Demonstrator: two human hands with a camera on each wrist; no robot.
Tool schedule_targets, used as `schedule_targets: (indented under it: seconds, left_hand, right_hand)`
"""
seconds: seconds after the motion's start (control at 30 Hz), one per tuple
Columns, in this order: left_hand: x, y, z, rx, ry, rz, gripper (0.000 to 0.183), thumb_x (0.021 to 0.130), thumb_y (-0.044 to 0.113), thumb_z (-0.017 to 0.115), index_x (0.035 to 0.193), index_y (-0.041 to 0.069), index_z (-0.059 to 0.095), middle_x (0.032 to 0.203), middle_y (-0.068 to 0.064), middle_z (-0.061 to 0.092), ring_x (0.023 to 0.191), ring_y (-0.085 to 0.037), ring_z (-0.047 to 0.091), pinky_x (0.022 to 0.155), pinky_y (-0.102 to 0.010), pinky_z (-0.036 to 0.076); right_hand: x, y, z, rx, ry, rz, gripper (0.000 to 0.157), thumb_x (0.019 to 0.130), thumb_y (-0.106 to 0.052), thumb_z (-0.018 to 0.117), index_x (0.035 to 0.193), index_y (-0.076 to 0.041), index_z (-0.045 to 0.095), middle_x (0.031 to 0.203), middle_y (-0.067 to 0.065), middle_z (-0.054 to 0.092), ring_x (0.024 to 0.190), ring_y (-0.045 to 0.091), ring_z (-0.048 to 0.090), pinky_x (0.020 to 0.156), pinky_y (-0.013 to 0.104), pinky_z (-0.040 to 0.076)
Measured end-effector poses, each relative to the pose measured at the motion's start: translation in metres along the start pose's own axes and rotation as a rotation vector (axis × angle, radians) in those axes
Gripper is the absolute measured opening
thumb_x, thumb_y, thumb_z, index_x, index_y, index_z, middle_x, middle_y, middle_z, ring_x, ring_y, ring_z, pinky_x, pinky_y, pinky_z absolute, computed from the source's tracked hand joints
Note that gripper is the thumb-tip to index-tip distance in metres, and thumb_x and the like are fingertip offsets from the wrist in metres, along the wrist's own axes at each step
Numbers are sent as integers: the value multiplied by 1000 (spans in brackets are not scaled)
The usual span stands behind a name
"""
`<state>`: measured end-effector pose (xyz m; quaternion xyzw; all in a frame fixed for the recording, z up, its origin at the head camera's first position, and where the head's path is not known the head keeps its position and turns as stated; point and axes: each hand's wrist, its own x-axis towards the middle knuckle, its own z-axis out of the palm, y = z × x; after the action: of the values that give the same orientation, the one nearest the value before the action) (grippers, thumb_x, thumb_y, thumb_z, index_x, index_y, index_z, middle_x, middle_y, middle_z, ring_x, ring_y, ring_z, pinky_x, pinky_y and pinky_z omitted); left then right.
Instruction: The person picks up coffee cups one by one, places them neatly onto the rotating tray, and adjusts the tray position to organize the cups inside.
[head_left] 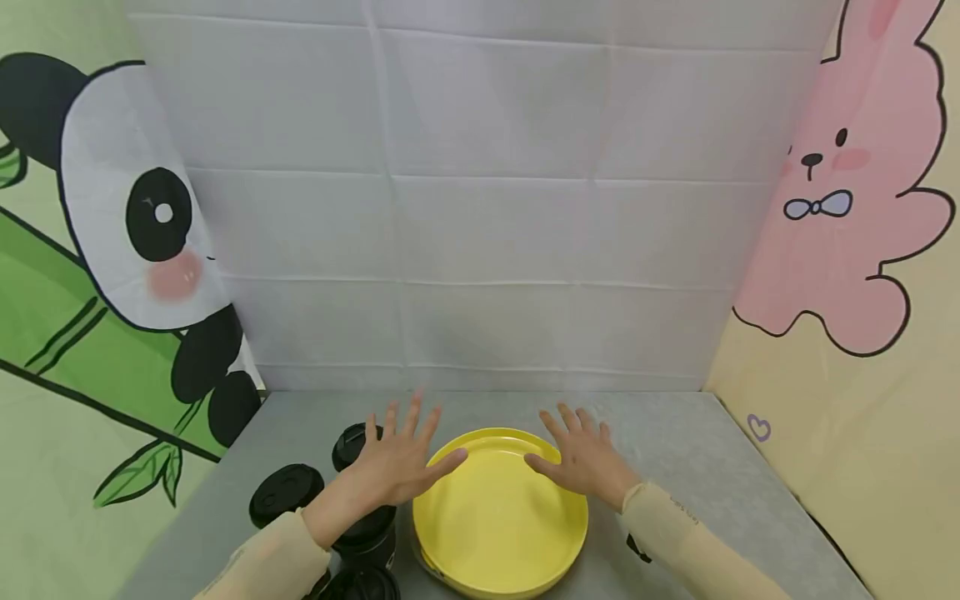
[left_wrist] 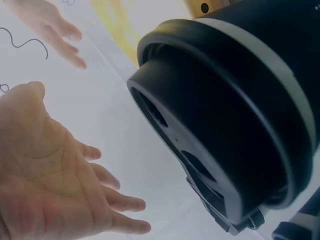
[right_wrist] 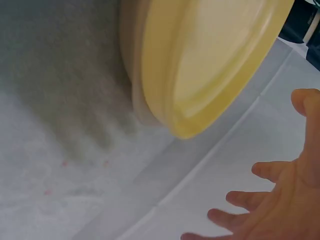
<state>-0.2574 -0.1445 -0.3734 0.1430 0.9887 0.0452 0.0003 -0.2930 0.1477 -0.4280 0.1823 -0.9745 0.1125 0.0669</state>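
Both left hand and right hand splay empty fingers near the plate; only wrist views show palms.

Makeshift booth, shown by a gray counter between a creased white sheet, panda print and rabbit print.

A tray lies on the bench, with several cups clustered to its left. The left hand is above the tray's far left rim, the right hand above its far right. A sheet rises behind the bench, between left and right walls.
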Motion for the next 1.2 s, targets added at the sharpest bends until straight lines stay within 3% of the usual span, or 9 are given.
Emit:
schedule_targets:
  seconds: [0.2,0.3,0.43,0.57,0.67,0.77,0.9,1.0,1.2]
  left_hand:
    - [-9,-2,1,1,-47,0,92,81,80,17,150,20,20,155,-15,5,137,-49,10,101,-70,3]
    - [-18,-5,1,8,-61,57,90,83,78,18,150,19,21,155,-15,8,137,-48,12,102,-69,5]
    - [-32,-9,-7,16,-104,302,80,87,73,22,148,21,28,154,-7,18,139,-38,18,107,-61,14]
    - [-48,-7,-19,10,-143,550,64,90,67,28,136,26,45,138,4,44,124,-20,42,100,-47,37]
    - [-63,-5,-21,-9,-196,621,58,88,67,34,129,29,50,122,11,52,107,-11,50,86,-37,48]
    - [-76,-7,-15,16,-208,681,60,83,69,39,126,29,51,115,13,52,95,-5,49,77,-27,49]
    - [-93,-16,2,138,-92,799,54,86,67,41,123,30,49,109,13,51,85,-3,45,66,-18,45]
    - [-99,-24,15,194,-61,799,43,90,60,41,121,31,50,106,12,51,82,-4,46,62,-18,43]
    - [-103,-35,27,180,-261,603,41,89,58,47,122,35,53,105,13,53,80,-5,48,60,-26,46]
  right_hand:
    - [-8,11,19,132,-161,5,86,84,-74,33,150,-21,20,155,8,13,140,37,13,105,62,20]
    - [-11,16,24,168,-197,-9,83,87,-71,32,150,-19,20,155,9,13,140,38,14,104,63,19]
    - [-14,21,28,206,-232,-33,81,89,-68,31,150,-15,21,155,10,14,139,41,14,105,63,18]
    - [-15,22,33,217,-230,-62,79,91,-66,30,149,-12,23,154,10,17,139,41,15,105,62,18]
    - [-15,22,36,207,-234,-65,79,91,-65,30,149,-12,23,154,10,16,139,40,15,105,62,19]
    - [-16,22,38,207,-239,-61,78,92,-64,30,149,-12,22,155,8,15,139,39,15,103,64,20]
    - [-17,24,39,185,-225,-79,78,92,-64,29,149,-11,22,155,8,14,138,38,19,98,67,25]
    - [-18,26,41,168,-213,-99,78,92,-64,27,149,-10,22,155,8,14,138,39,21,94,69,28]
    - [-18,25,43,163,-200,-102,77,93,-63,29,149,-10,23,155,9,14,137,38,22,95,68,28]
